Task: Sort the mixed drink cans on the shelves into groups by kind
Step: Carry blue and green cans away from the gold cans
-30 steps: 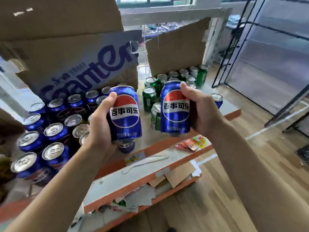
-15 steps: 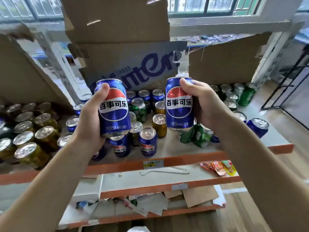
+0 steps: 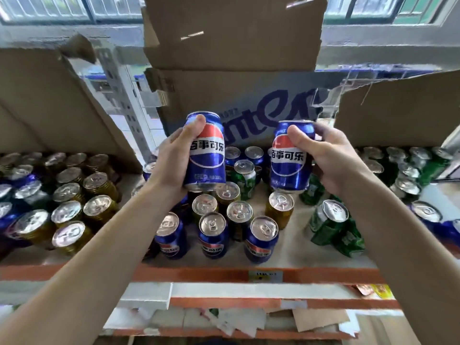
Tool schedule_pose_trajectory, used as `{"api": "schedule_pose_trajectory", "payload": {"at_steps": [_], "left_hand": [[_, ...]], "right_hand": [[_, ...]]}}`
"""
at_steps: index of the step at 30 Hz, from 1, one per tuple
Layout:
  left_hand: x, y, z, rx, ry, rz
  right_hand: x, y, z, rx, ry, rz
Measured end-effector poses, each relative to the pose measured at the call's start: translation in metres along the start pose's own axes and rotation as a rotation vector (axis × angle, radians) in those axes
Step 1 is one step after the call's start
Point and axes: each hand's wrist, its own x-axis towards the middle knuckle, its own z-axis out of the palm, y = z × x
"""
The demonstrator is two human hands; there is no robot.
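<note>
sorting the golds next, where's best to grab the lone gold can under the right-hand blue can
Likely its upper side wall, from the front right: the gold can stands upright with bare shelf there, while a shelved blue can crowds its front left. Free the right hand of its held blue can first.

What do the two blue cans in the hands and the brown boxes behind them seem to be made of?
The left blue can and right blue can look like thin metal, probably aluminium, under glossy printed paint: their sides glint, and their bottom rims are bare silver. The boxes look like matte cardboard: dull brown faces, folded flaps, ragged edges.
</note>
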Motion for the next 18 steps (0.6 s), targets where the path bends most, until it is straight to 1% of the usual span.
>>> {"api": "schedule_pose_trajectory", "payload": {"at_steps": [3, 8, 12, 18], "left_hand": [[0.021, -0.002, -0.009, 0.042, -0.022, 0.008], [0.046, -0.012, -0.021, 0.082, -0.081, -0.049], [0.057, -0.017, -0.021, 0.102, -0.118, -0.095], [0.065, -0.023, -0.018, 0.102, -0.149, -0.100]], "right_hand": [[0.010, 0.012, 0.005, -0.002, 0.038, 0.022], [0.020, 0.025, 0.019, 0.011, 0.039, 0.050], [0.023, 0.027, 0.023, -0.005, 0.063, 0.058], [0.026, 0.024, 0.019, -0.055, 0.075, 0.060]]}}
